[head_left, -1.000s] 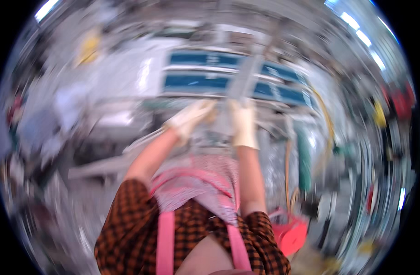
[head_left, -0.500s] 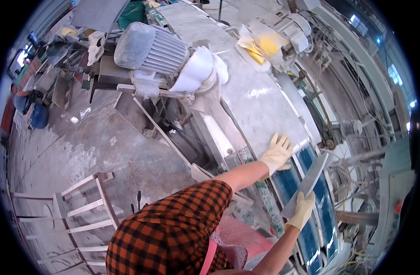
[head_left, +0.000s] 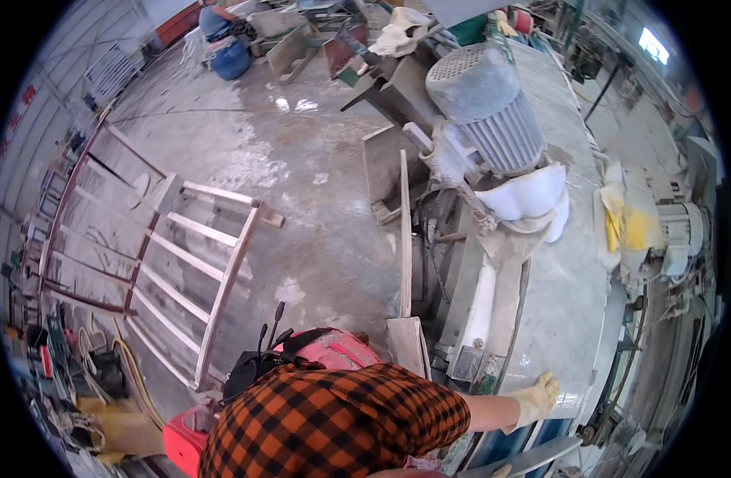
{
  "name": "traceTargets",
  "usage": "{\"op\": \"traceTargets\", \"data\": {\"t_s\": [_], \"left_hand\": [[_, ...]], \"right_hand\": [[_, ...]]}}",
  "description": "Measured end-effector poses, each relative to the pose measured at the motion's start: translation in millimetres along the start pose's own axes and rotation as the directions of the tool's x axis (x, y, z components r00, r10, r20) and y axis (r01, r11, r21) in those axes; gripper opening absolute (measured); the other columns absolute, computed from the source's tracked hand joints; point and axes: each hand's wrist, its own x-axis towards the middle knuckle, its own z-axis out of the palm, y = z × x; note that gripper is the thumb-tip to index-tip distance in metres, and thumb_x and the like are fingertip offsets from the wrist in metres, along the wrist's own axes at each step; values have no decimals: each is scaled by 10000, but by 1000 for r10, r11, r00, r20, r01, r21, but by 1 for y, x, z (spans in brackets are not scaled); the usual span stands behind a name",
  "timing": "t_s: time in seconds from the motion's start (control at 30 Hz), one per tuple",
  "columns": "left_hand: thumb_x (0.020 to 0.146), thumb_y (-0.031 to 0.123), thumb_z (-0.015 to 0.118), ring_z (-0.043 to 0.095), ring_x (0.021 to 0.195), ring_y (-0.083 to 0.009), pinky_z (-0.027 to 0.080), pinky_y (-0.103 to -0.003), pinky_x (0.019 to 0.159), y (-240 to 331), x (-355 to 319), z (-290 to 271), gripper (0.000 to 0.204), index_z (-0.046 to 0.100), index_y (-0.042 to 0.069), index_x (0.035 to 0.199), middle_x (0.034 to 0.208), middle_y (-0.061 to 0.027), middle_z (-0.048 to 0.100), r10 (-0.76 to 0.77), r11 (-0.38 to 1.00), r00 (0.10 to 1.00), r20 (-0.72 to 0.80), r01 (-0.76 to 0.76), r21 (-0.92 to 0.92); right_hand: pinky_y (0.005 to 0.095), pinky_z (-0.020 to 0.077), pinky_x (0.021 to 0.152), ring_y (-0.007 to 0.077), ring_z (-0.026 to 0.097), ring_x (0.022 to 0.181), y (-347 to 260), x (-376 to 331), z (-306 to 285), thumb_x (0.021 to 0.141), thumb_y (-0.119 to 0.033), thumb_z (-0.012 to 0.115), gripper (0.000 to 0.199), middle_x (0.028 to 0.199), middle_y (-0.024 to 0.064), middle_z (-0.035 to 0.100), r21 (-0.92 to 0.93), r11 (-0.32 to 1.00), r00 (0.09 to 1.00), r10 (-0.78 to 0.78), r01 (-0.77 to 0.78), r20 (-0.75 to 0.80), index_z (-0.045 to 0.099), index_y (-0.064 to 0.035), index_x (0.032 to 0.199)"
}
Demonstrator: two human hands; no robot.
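Note:
My left hand (head_left: pixel 535 401), in a pale rubber glove, rests on the near end of a long, wet, light-grey stone slab (head_left: pixel 561 311), fingers stretched over its surface. At the lower edge, a flat grey strip (head_left: pixel 533 457) slants across the blue conveyor belt (head_left: pixel 497 448) just below the slab's end. Only a bit of my gloved right hand (head_left: pixel 501 472) shows beside this strip, closed on it; most of that hand is cut off by the frame. My left arm wears an orange and black checked sleeve.
A large grey motor (head_left: pixel 489 107) with a white cover (head_left: pixel 529 195) stands beside the slab. Yellow cloth (head_left: pixel 613 219) and another motor (head_left: pixel 680 235) lie along the far side. A slatted metal frame (head_left: pixel 190 271) stands on the floor at left. A person (head_left: pixel 218 20) sits near a blue drum (head_left: pixel 231 60).
The view has swung left, so the machine and slab appear farther right. My left hand stays at the slab's end; my right hand and the strip have dropped to the lower edge.

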Motion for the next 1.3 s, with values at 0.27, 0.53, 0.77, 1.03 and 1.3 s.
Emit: {"op": "traceTargets", "data": {"t_s": [0.27, 0.53, 0.77, 1.03, 1.3], "left_hand": [[573, 537, 824, 345, 1481, -495, 320, -696, 1177, 17, 25, 41, 1224, 388, -116, 1513, 1598, -282, 374, 17, 985, 997, -80, -3, 173], [926, 243, 534, 378, 1458, -500, 422, -694, 1132, 26, 50, 55, 694, 389, -164, 1469, 1588, -286, 375, 38, 996, 998, -45, -34, 87], [971, 91, 407, 437, 1416, -504, 462, -697, 1096, 29, 59, 82, 530, 410, -192, 1419, 1555, -315, 402, 37, 952, 986, -165, 15, 304], [930, 251, 513, 352, 1450, -546, 319, -784, 1138, 20, 28, 43, 683, 381, -198, 1427, 1555, -364, 362, 139, 974, 987, -75, -123, 193], [902, 366, 565, 333, 1466, -543, 321, -760, 1147, 45, 89, 124, 834, 335, -185, 1485, 1582, -361, 335, 62, 961, 988, -141, -20, 277]], "right_hand": [[479, 482, 1031, 435, 637, 1172, -68, 16, -41, 950, -249, 682, 538, 1298, 284, 655, -101, 917, 907, 397, -386, 142, 573, 48, 1385], [491, 500, 1004, 449, 655, 1136, -89, 18, -58, 955, -246, 693, 508, 1268, 285, 673, -163, 828, 811, 559, -536, 174, 599, 42, 1364], [487, 497, 1016, 449, 649, 1149, -74, 15, -51, 954, -238, 697, 520, 1280, 294, 664, -135, 906, 896, 420, -402, 147, 588, 52, 1372], [481, 494, 1030, 448, 642, 1164, -32, 9, -41, 953, -229, 700, 534, 1293, 303, 653, -107, 982, 986, 160, -153, 56, 575, 64, 1382], [483, 491, 1042, 450, 635, 1183, -91, 16, -60, 949, -228, 701, 545, 1312, 307, 644, -131, 897, 881, 439, -421, 176, 573, 71, 1386]]}}
